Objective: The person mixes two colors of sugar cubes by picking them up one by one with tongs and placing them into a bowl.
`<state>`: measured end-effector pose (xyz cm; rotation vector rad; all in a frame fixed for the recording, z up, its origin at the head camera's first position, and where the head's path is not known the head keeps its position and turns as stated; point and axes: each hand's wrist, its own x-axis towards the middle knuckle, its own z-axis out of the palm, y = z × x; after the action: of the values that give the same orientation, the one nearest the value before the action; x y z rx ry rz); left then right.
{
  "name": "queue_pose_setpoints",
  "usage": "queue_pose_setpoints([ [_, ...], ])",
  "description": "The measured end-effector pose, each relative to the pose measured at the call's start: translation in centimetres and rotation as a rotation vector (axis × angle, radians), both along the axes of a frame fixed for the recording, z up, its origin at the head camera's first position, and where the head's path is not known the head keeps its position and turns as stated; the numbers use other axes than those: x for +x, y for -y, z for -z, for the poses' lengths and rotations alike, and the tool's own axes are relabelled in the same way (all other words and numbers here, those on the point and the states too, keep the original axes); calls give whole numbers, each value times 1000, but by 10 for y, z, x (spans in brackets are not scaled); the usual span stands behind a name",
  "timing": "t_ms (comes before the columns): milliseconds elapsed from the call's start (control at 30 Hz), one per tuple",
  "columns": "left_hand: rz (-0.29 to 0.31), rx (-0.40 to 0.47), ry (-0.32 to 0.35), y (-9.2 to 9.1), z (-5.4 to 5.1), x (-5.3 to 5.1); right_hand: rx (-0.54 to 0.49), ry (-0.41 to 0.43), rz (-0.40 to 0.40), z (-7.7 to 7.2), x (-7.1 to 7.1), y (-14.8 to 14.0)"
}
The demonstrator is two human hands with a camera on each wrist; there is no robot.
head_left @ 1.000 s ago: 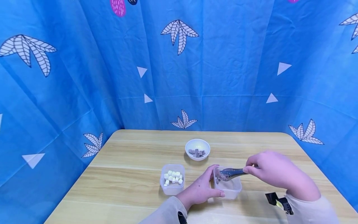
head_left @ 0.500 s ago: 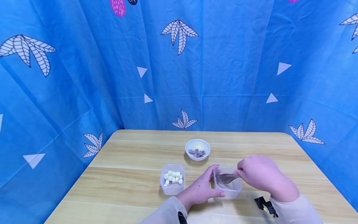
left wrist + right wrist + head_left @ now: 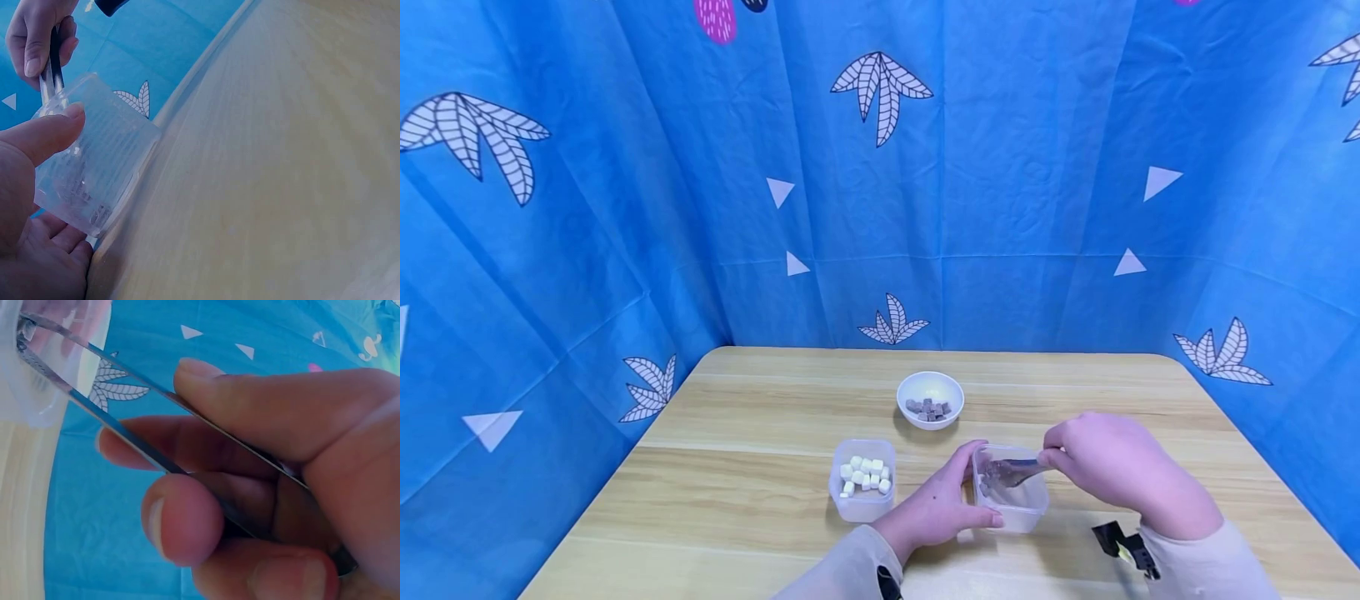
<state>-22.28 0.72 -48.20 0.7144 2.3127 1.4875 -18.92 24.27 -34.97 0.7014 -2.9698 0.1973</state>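
Note:
My right hand (image 3: pixel 1112 462) grips metal tongs (image 3: pixel 1019 472), whose perforated ends reach down inside a clear plastic container (image 3: pixel 1024 520). In the right wrist view, the two arms of the tongs (image 3: pixel 128 370) stand apart near the fingers and come close together at the tips, in the container. A few greyish-purple cubes lie at the container's left side, partly hidden by the tongs; whether a cube is between the tips I cannot tell. My left hand (image 3: pixel 934 507) holds that container from its left, thumb at the near side and fingers at the far side.
A second plastic container (image 3: pixel 862 510), with several white cubes (image 3: pixel 867 475), stands left of my left hand. Behind both containers is a white bowl (image 3: pixel 931 385) holding several greyish-purple cubes (image 3: pixel 928 410). A blue patterned curtain (image 3: pixel 1000 167) surrounds the wooden table (image 3: pixel 760 433).
My right hand has moved left and down, bringing the tongs deeper into the container, then slightly back right. The tongs' ends have turned and closed up. My left hand stays put.

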Motion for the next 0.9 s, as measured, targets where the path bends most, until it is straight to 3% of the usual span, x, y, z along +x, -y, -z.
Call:
queue_pose_setpoints([
  [467, 7, 10, 16, -1, -1, -1, -54, -28, -55, -15, 4, -14],
  [667, -1, -5, 26, -1, -2, -1, -89, -174, -92, -20, 6, -17],
  [900, 10, 3, 14, 1, -1, -1, -101, -276, -8, -9, -5, -1],
])
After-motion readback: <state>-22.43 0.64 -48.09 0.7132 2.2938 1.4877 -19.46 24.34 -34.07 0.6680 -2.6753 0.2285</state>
